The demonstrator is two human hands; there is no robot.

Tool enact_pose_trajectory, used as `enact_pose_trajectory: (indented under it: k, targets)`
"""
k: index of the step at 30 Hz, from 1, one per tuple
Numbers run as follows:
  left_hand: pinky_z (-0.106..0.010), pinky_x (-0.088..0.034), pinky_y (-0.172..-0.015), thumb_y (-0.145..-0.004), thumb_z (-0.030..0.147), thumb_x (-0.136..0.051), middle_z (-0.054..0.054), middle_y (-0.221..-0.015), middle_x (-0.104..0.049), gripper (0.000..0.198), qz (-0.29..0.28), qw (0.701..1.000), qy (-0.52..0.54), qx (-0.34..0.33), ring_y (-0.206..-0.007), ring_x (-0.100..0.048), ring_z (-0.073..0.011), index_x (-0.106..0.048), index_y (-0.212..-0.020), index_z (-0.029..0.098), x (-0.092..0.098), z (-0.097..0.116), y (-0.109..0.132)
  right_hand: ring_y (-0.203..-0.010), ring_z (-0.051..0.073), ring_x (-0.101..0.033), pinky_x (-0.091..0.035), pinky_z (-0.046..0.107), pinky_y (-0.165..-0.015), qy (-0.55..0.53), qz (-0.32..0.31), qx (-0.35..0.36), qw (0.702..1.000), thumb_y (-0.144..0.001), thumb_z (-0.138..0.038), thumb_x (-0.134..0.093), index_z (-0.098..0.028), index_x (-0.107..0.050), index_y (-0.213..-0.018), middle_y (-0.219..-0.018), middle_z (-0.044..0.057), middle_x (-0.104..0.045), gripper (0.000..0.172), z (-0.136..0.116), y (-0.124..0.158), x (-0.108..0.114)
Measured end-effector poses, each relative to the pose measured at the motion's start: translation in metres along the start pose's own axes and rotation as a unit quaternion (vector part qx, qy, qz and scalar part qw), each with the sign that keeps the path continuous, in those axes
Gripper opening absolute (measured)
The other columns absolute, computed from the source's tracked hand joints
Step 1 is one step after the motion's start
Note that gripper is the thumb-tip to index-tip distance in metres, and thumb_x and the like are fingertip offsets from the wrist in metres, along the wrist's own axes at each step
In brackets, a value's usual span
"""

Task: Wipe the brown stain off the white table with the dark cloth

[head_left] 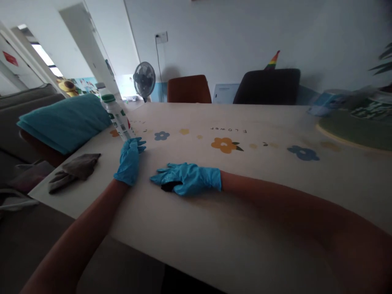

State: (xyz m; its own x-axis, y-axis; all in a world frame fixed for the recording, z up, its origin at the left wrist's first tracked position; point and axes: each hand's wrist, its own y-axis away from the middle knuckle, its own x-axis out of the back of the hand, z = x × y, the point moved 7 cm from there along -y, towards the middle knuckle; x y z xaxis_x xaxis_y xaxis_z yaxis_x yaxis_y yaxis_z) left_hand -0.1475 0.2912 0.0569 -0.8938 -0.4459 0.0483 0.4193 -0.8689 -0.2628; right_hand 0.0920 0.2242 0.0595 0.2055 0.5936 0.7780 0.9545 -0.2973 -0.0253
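Note:
Both hands wear blue gloves on the white table [183, 220]. My left hand [130, 159] rests on the tabletop with its fingers stretched out, just in front of a white bottle [118, 120] with a green band near its top. Whether the fingers touch the bottle's base I cannot tell. Under my right hand [186, 178] is a small black sponge or cloth [169, 186], pressed against the table; most of it is hidden by the palm and fingers. A crumpled grey-brown cloth [75, 171] lies to the left of my left hand.
Orange and blue flowers and lettering are printed across the tabletop. A green round mat [358, 130] carries items at the far right. Behind the table are a brown chair [189, 89], a dark chair [268, 87] and a fan [144, 79]. Teal fabric [65, 122] lies left.

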Motion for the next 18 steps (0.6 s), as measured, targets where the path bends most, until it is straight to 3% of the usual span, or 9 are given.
enact_pose_trajectory:
  k: [5,9,13,15,18]
  targets:
    - [-0.043,-0.066,-0.097,-0.11,0.034,-0.055,-0.017,-0.124,-0.084,0.025,0.015,1.0,-0.001,0.014,-0.098,-0.076,-0.0256,-0.072,-0.12,0.018,0.001,0.002,0.001,-0.183,0.031,-0.044,-0.016,0.058,-0.156,-0.012,0.032,0.032,0.999,-0.1,-0.012,-0.072,-0.03,-0.06,-0.187,-0.188,0.004,-0.059,0.09,-0.019,0.072,-0.017]
    - [-0.044,-0.066,-0.101,-0.111,0.034,-0.055,-0.016,-0.124,-0.083,0.025,0.014,1.0,0.001,0.019,-0.097,-0.075,-0.0248,-0.071,-0.12,0.017,0.0,0.005,0.005,-0.182,0.033,-0.047,-0.026,0.062,-0.153,0.008,0.084,0.034,0.996,-0.097,-0.016,-0.074,-0.037,-0.062,-0.186,-0.185,0.002,-0.064,0.092,-0.025,0.137,-0.031]
    - [-0.045,-0.063,-0.108,-0.112,0.036,-0.055,-0.015,-0.127,-0.082,0.026,0.006,1.0,-0.005,0.019,-0.1,-0.074,-0.0239,-0.07,-0.122,0.017,0.0,0.007,0.008,-0.172,0.031,-0.061,-0.041,0.061,-0.149,0.007,0.161,-0.076,0.984,-0.096,-0.02,-0.071,-0.05,-0.072,-0.175,-0.177,-0.007,-0.072,0.084,-0.02,0.205,-0.03]
    - [-0.047,-0.063,-0.11,-0.111,0.037,-0.056,-0.014,-0.123,-0.081,0.027,0.0,1.0,-0.016,0.014,-0.1,-0.074,-0.0249,-0.069,-0.121,0.017,0.0,0.007,0.007,-0.164,0.033,-0.07,-0.05,0.065,-0.145,0.007,0.239,-0.173,0.955,-0.101,-0.025,-0.068,-0.052,-0.079,-0.167,-0.172,-0.007,-0.076,0.072,-0.014,0.24,-0.016]
    - [-0.048,-0.062,-0.114,-0.109,0.039,-0.058,-0.012,-0.119,-0.08,0.027,-0.003,1.0,-0.023,0.014,-0.099,-0.073,-0.0256,-0.07,-0.121,0.017,0.001,0.008,0.007,-0.155,0.038,-0.077,-0.056,0.072,-0.139,-0.01,0.398,-0.28,0.874,-0.11,-0.039,-0.061,-0.047,-0.088,-0.153,-0.165,-0.001,-0.081,0.052,-0.011,0.289,0.017]
